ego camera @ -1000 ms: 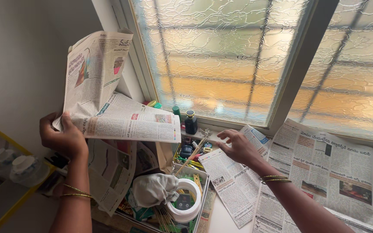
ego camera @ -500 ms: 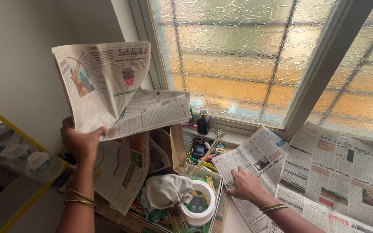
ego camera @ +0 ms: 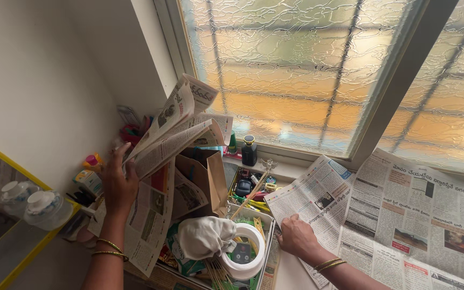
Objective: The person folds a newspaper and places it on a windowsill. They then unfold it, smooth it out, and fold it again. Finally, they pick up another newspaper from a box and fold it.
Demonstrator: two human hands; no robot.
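Observation:
My left hand (ego camera: 116,185) grips the lower edge of a folded newspaper (ego camera: 181,126) and holds it tilted edge-on over a cluttered box, near the wall corner. My right hand (ego camera: 295,236) rests with curled fingers on the near edge of a newspaper sheet (ego camera: 315,201) spread on the white sill. Beside that sheet lies a larger newspaper page (ego camera: 420,215), flat below the window. Both wrists wear thin gold bangles.
A box (ego camera: 256,215) holds a white round container (ego camera: 248,252), a crumpled cloth (ego camera: 205,236) and pens. An open brown carton (ego camera: 210,172) and a small dark bottle (ego camera: 249,150) stand by the frosted window (ego camera: 307,75). A yellow-framed mirror (ego camera: 12,215) is at left.
My left hand has swung the folded newspaper from face-on to edge-on and lowered it toward the corner. My right hand drew back from the far end of the sheet to its near edge.

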